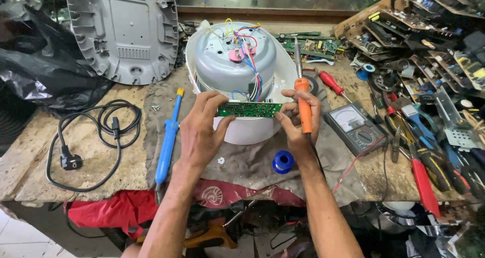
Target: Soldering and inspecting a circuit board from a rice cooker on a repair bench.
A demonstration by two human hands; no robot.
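here, the left hand (pixel 202 131) pinches the left end of a narrow green circuit board (pixel 249 109), thumb below and fingers curled over its top edge. the right hand (pixel 295 121) steadies the board's right end with its fingertips while its closed palm also grips an orange-handled soldering iron (pixel 303 99), tip pointing up and away from the board. the board is held level just in front of an upturned white appliance body (pixel 242 76) and stays tied to it by coloured wires (pixel 252 68).

as judged from the layout, the work is at a middle stage: the grey base cover (pixel 124 30) is already off and leans at the back left, the inner grey shell is exposed, and the board is lifted out for handling. the iron's tip is not on the board, and nothing shows reassembly begun.

a blue spool of solder (pixel 283 162) lies just beside the right wrist on a grey cloth (pixel 242 164). a blue desoldering pump (pixel 167 136) lies left of the left hand, a black power cord (pixel 93 136) further left. an analogue multimeter (pixel 353 126) and a red-handled screwdriver (pixel 331 83) sit to the right, with pliers and cutters (pixel 424 152) beyond.
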